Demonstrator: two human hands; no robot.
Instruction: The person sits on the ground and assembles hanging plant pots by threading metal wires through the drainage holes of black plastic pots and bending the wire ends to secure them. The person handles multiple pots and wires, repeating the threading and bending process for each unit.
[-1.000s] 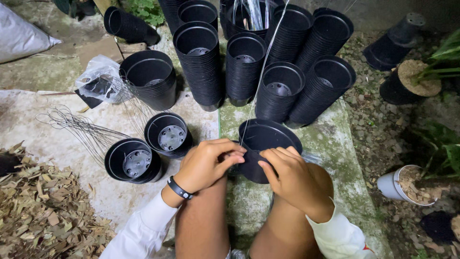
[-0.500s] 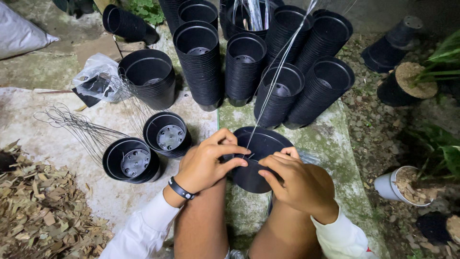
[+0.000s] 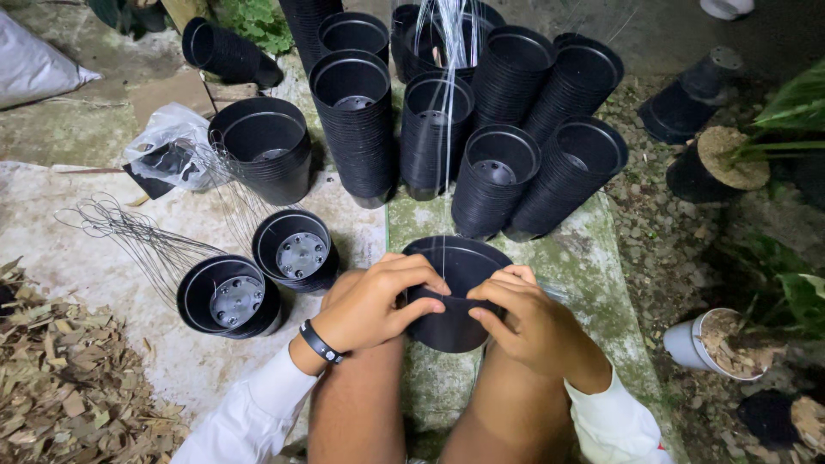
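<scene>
A black plastic pot (image 3: 460, 266) rests between my knees, its mouth facing up. My left hand (image 3: 378, 301) grips its near left rim, with a black band on the wrist. On the near right rim, my right hand (image 3: 528, 322) pinches the edge. Thin shiny wires (image 3: 445, 112) rise from the pot toward the camera, blurred at the top; I cannot tell which fingers hold them.
Tall stacks of black pots (image 3: 447, 129) stand beyond the held pot. Two low pots (image 3: 258, 275) sit at the left beside a bundle of wire hangers (image 3: 137, 232). Dry leaves (image 3: 60, 387) lie at the lower left. A plastic bag (image 3: 168, 155) and potted plants (image 3: 730, 163) flank the area.
The pot has tipped from showing its side toward me to mouth up. Both hands shifted along the rim, and the wires now stand more upright.
</scene>
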